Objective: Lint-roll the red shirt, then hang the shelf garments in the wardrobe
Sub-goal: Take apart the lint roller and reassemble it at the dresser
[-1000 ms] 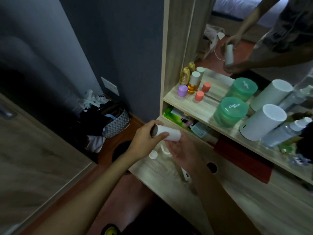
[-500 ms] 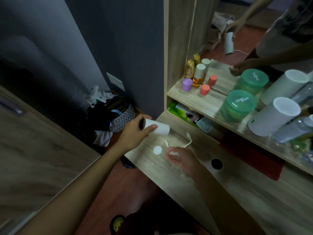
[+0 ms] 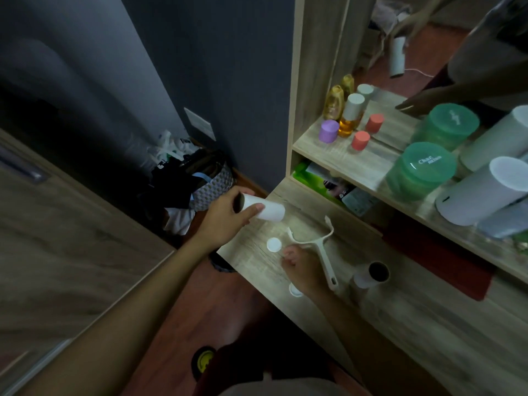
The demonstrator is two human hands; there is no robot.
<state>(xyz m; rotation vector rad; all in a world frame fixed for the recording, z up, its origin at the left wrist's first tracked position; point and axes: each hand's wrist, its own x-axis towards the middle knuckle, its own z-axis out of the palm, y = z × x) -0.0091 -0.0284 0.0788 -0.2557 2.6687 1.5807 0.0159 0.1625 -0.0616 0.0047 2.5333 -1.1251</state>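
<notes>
I'm looking down at a pale wood-grain worktop [image 3: 400, 324] that runs along a mirror [image 3: 428, 38], with a dark grey wall [image 3: 214, 67] to the left and reddish-brown floor [image 3: 223, 304] below. A wooden door [image 3: 57, 252] fills the lower left.

Down in the corner by the wall sits a patterned basket [image 3: 213, 187], stuffed with dark and white clothes that spill over its rim. On the shelf [image 3: 337, 150] above the worktop stand a purple cap [image 3: 329, 131], an amber bottle [image 3: 350, 115] with a white cap, a coral cap [image 3: 360, 140], a green lidded tub [image 3: 421, 172] and a white cylinder [image 3: 483, 190]. Under the shelf lies a green packet [image 3: 311, 178] and, further right, folded red cloth [image 3: 437, 252], likely the red shirt.

My left hand [image 3: 225, 218] grips a white lint roll [image 3: 264, 210], holding it level just above the worktop's left end. My right hand [image 3: 303, 270] rests on the worktop with fingers curled; whether it pinches anything I cannot tell. The white roller handle [image 3: 323, 252] lies flat, touching that hand's right side. A round white cap [image 3: 273, 244] lies just beside my fingertips, and a second roll [image 3: 371, 277] stands near the handle's end. The red cloth is well apart from both hands.
</notes>
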